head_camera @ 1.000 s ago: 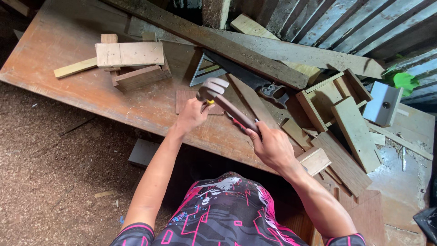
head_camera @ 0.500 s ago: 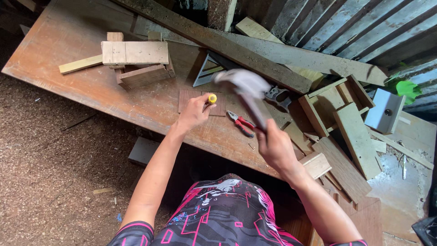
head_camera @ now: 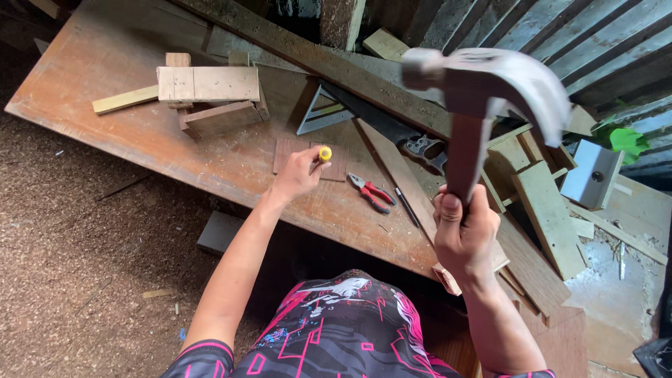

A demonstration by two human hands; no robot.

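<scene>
Hammer [head_camera: 483,91] raised in right hand [head_camera: 465,234]; left hand [head_camera: 297,175] steadies yellow-handled tool [head_camera: 325,153].

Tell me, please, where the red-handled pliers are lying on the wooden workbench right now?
In the head view, the red-handled pliers lie on the wooden workbench, just right of the left hand with its yellow-capped tool, beside a dark pencil.

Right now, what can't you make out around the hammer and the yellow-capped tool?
- Hammer head, head view: motion-blurred, face and claw unclear.
- Tool tip under the yellow cap: hidden by the left hand, so contact with the small board can't be told.
- Handle end: hidden inside the right hand.
- Saw: partly covered by planks.
</scene>
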